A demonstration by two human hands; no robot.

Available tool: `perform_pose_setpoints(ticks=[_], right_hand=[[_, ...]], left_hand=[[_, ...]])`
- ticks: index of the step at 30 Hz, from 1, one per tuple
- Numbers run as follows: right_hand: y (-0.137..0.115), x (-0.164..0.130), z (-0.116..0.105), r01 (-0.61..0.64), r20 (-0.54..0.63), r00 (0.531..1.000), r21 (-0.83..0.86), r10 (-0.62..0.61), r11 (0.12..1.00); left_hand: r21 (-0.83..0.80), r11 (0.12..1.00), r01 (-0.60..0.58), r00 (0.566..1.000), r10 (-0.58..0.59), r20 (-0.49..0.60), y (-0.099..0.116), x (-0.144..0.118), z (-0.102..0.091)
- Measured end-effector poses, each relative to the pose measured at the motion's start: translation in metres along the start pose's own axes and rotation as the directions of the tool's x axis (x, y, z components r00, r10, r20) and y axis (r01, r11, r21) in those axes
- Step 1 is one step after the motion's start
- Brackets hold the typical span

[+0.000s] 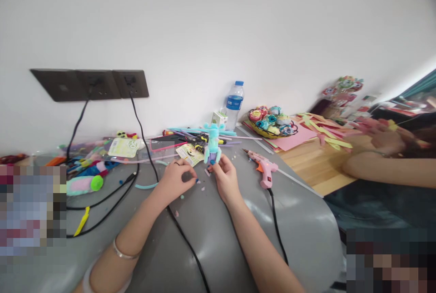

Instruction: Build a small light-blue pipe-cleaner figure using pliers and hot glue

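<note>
My right hand (226, 177) is closed around the lower end of a small turquoise and purple fuzzy figure (213, 141), which looks made of pipe cleaners and stands upright in the fingers. To its left, my left hand (179, 177) pinches a tiny dark blue piece (196, 181) between thumb and finger, apart from the figure. Small pastel scraps lie on the grey table (218, 256) around both hands. A pink glue gun (264, 168) rests to the right of my right hand, its black cable running toward me.
Behind the hands are pliers (200, 141), pipe cleaners (185, 131) and a water bottle (235, 104). Plastic bags and fuzzy toys (83, 185) crowd the left. Black cables cross the table. At right, a basket of paper flowers (272, 120) and another person's arm (384, 170) are over a wooden table.
</note>
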State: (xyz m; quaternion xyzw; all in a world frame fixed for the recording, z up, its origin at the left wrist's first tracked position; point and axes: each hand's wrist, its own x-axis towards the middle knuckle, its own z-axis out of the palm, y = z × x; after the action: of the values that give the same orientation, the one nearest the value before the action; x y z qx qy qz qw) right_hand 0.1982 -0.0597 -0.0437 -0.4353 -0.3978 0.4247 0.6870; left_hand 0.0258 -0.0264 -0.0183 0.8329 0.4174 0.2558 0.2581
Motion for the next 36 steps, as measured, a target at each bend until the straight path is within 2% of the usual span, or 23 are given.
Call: perform_pose_setpoints(ticks=[6, 13, 19, 22, 27, 36], right_hand=[[-0.001, -0.001, 0.002, -0.008, 0.025, 1.000, 0.002, 0.008, 1.000], [-0.002, -0.002, 0.003, -0.004, 0.030, 1.000, -0.049, 0.005, 0.999], [-0.002, -0.002, 0.003, -0.011, 0.024, 1.000, -0.065, 0.013, 0.998], [-0.002, -0.002, 0.003, -0.010, 0.023, 1.000, -0.070, 0.011, 0.998], [-0.002, -0.002, 0.003, -0.005, 0.028, 1.000, -0.052, 0.006, 0.999], [-0.001, -0.002, 0.002, -0.003, 0.031, 1.000, -0.073, 0.005, 0.997]], left_hand=[[0.138, 0.989, 0.052, 0.998, -0.058, 0.039, 0.007, -0.004, 0.006], [0.132, 0.990, 0.049, 0.998, -0.054, 0.029, 0.007, -0.004, 0.010], [0.089, 0.995, -0.053, 0.999, 0.052, 0.011, 0.007, -0.004, 0.003], [0.088, 0.988, -0.123, 0.990, 0.117, 0.078, 0.010, -0.007, 0.003], [0.131, 0.982, -0.136, 0.980, 0.114, 0.160, 0.017, -0.009, 0.007], [0.086, 0.982, -0.167, 0.982, 0.159, 0.099, 0.011, -0.009, 0.012]])
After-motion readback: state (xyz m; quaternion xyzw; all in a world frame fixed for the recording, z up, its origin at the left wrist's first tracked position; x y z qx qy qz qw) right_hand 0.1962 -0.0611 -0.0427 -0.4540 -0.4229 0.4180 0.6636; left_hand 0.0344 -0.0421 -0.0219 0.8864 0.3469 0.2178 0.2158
